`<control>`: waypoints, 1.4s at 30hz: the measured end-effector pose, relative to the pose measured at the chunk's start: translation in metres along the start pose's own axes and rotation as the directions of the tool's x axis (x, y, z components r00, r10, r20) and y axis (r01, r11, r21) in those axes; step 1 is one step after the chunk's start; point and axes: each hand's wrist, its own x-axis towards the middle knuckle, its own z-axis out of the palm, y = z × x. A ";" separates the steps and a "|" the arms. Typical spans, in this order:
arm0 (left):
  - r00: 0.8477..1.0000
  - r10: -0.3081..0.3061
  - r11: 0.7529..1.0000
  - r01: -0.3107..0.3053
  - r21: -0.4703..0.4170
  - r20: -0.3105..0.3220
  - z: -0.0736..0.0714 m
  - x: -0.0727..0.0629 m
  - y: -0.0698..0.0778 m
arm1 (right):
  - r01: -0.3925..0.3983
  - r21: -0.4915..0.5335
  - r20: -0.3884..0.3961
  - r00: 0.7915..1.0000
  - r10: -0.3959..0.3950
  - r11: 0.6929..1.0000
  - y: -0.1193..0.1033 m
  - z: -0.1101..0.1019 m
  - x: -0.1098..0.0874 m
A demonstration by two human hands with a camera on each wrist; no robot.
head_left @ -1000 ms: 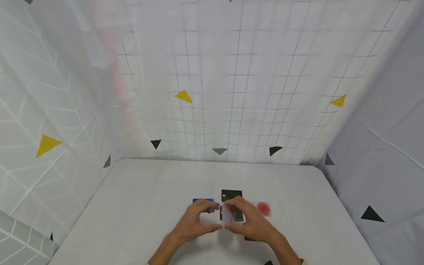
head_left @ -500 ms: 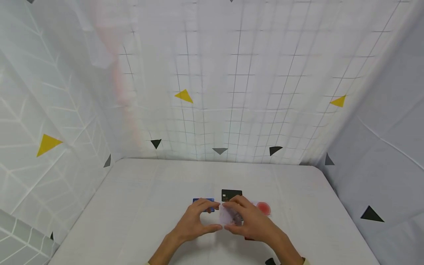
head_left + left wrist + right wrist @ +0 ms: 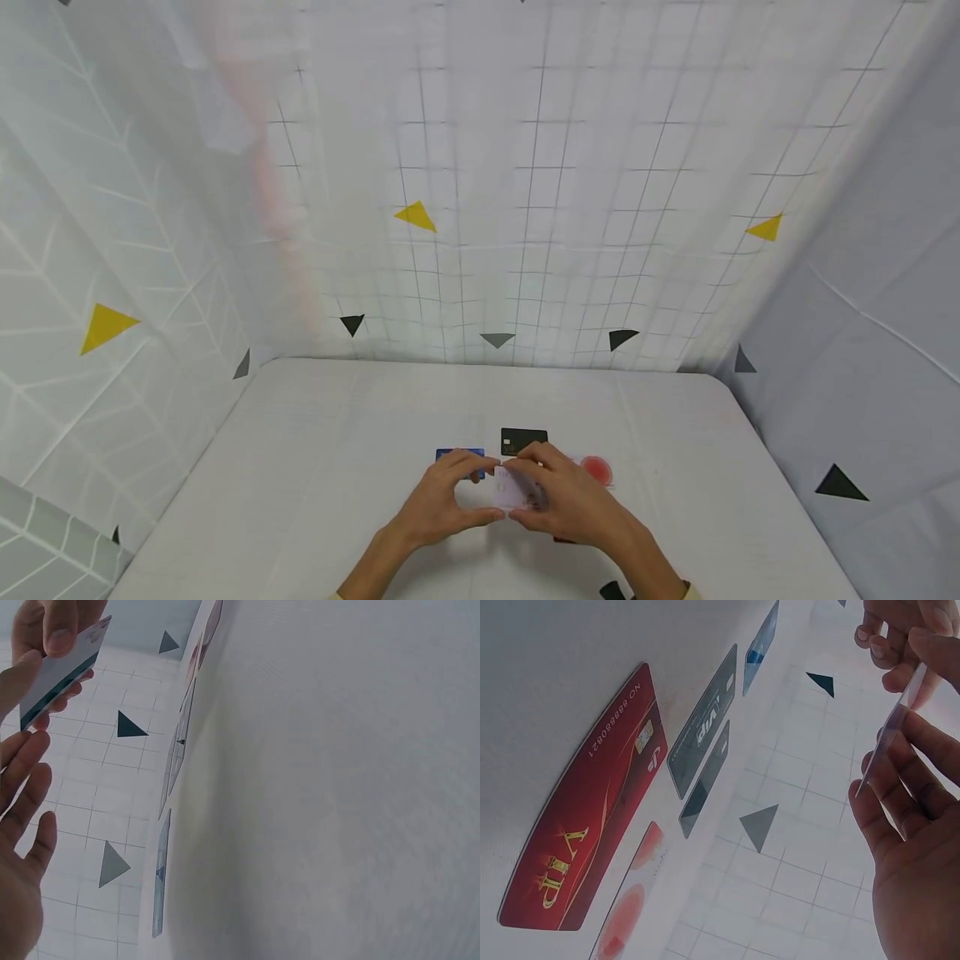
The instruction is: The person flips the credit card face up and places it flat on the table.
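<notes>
A pale card [image 3: 517, 490] with a dark green band on one face, as the left wrist view shows, is held up above the table between two hands. My left hand [image 3: 441, 502] has its thumb and forefinger at the card's left corners, pinching it by opposite edges. From the other side, my right hand [image 3: 576, 502] grips the card between thumb and fingers and covers its right part. In the right wrist view the card [image 3: 892, 735] appears nearly edge-on, with the left hand [image 3: 907, 645] at its far end.
On the white table [image 3: 337, 467] lie a blue card [image 3: 461, 453], a black VIP card [image 3: 524, 438], a dark card [image 3: 703, 784], a red VIP card [image 3: 585, 817] and a card with a red circle [image 3: 597, 470]. White gridded sheeting [image 3: 480, 283] stands behind.
The held card has turned and shifted slightly left, so its pale face shows more between the hands. Both hands stay nearly in place; the cards on the table have not moved.
</notes>
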 end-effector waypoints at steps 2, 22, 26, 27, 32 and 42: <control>1.000 0.007 1.000 -0.007 0.001 -0.002 0.000 0.000 0.000 | 0.000 0.001 0.000 1.000 0.000 1.000 0.000 0.000 0.000; 0.999 -0.045 0.997 0.043 0.069 0.015 -0.009 -0.004 -0.001 | -0.080 0.120 0.088 0.994 0.069 0.990 0.006 -0.005 -0.004; 0.996 -0.079 0.993 0.076 0.093 0.032 -0.009 -0.005 -0.002 | -0.131 0.118 0.124 0.985 0.116 0.984 0.010 -0.004 -0.006; 0.995 -0.089 0.991 0.084 0.100 0.037 -0.009 -0.005 -0.003 | -0.141 0.117 0.130 0.984 0.126 0.983 0.011 -0.003 -0.006; 0.988 -0.132 0.983 0.120 0.136 0.076 -0.010 -0.006 -0.007 | -0.179 0.119 0.147 0.976 0.161 0.977 0.015 0.000 -0.007; 0.940 -0.250 0.957 0.203 0.207 0.234 -0.010 -0.005 -0.013 | -0.248 0.158 0.250 0.946 0.204 0.956 0.023 0.011 -0.006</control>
